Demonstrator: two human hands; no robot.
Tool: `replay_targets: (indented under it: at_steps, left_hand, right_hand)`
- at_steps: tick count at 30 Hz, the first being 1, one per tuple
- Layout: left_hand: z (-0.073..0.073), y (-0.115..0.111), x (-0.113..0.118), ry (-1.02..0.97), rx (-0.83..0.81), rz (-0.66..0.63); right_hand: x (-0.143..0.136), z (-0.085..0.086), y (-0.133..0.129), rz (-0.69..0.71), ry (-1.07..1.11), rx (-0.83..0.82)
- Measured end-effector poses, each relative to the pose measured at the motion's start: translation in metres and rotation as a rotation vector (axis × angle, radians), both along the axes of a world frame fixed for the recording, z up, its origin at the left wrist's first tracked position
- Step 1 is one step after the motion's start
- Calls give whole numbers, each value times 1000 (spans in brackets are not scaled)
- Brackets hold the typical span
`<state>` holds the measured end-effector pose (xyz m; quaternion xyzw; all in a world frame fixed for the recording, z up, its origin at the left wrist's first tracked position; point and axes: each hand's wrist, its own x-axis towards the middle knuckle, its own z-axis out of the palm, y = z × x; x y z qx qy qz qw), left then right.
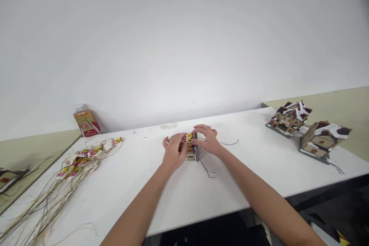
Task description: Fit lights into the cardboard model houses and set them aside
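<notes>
A small model house (190, 155) lies on its side on the white table, its grey-green base (196, 150) standing on edge toward the right. My left hand (174, 149) wraps round the house's left part, fingers curled over it. From the right, my right hand (206, 138) grips the upper edge of the base, with its fingertips near a small red, white and yellow piece (188, 138) on the house. Thin dark wires (206, 167) trail from the base onto the table. The fingers hide much of the roof.
A bundle of wired red, white and yellow pieces (83, 157) spreads over the table's left side, near a carton-like bottle (86, 122). Two snowy-roofed model houses (290, 119) (323, 140) stand at the right. Part of another house (7, 178) shows at the far left.
</notes>
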<state>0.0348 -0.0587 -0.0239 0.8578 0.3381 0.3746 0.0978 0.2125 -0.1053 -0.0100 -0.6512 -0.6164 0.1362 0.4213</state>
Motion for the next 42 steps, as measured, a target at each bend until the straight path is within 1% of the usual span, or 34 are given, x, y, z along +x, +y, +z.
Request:
replay_targets:
  at_steps: [4,10,16,24,27,29,31,33,36,42]
  left_hand:
    - [0,0,0,3,-5,-3]
    - [1,1,2,-31,6,-7]
    - [3,0,2,-9,-13,-4]
    - [1,0,2,-24,-1,14]
    - [2,0,2,-8,3,27]
    - [1,0,2,1,13,29]
    - [0,2,2,-1,31,21]
    - [-1,4,1,-6,52,7]
    - [0,7,-1,15,72,-17]
    - [8,10,-7,107,120,-100]
  right_hand:
    - [0,-1,2,9,49,-26]
    - [2,-3,2,13,28,-18]
    - [2,-3,2,0,-58,-31]
    - [-2,3,-3,-55,-188,-26]
    - [-2,3,-6,-74,-257,17]
    - [-2,3,-7,-42,-324,103]
    - [1,4,-9,39,-373,197]
    - [4,4,-10,126,-399,256]
    - [9,3,-9,184,-425,285]
    - [12,-2,-3,241,-494,315]
